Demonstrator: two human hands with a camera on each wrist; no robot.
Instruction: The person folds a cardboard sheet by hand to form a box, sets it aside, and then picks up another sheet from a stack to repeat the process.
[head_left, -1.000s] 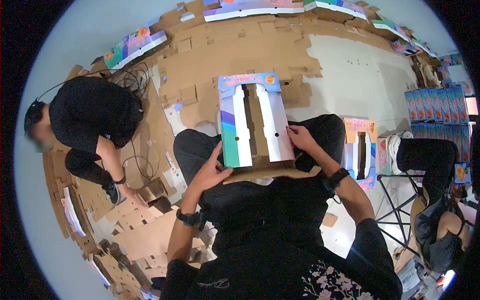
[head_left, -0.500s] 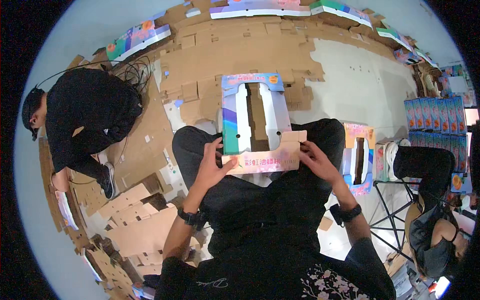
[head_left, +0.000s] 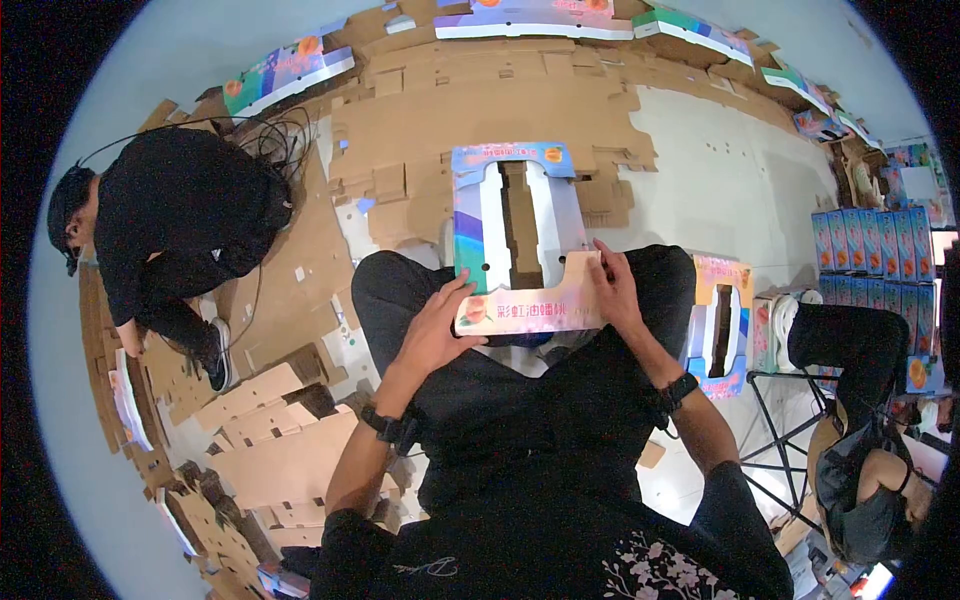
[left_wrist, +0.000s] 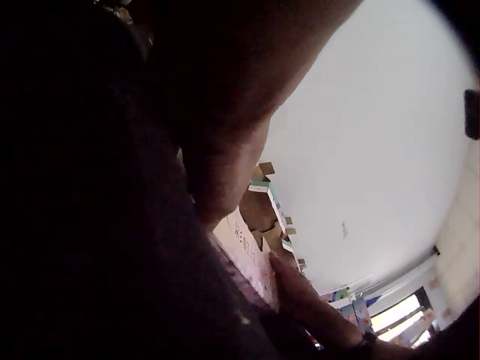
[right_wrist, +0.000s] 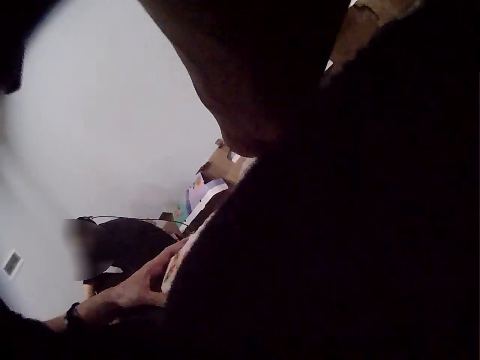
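Observation:
A printed cardboard fruit box (head_left: 470, 225) lies across the person's lap, with a long cut-out window in its top framed by white strips. Its near peach-coloured flap (head_left: 530, 312), printed with red characters, is folded up over the near end of the top. The left hand (head_left: 432, 325) grips the near left corner, fingers on the flap and thumb along the near edge. At the near right corner the right hand (head_left: 618, 290) holds the flap, fingertips over its raised end. The left wrist view is mostly dark; the right hand (left_wrist: 300, 296) shows beside the flap there.
A similar box (head_left: 722, 325) stands to the right of the knee. Flattened cardboard (head_left: 480, 95) covers the floor ahead, and stacked cardboard pieces (head_left: 285, 450) lie at left. Another person (head_left: 190, 220) bends down at left. Someone sits on a folding chair (head_left: 770, 420) at right, near rows of boxes (head_left: 870, 240).
The near flap has come up from below and now lies over the box's near end, print showing. The right hand has shifted from the box's side onto the flap; the left remains at the corner.

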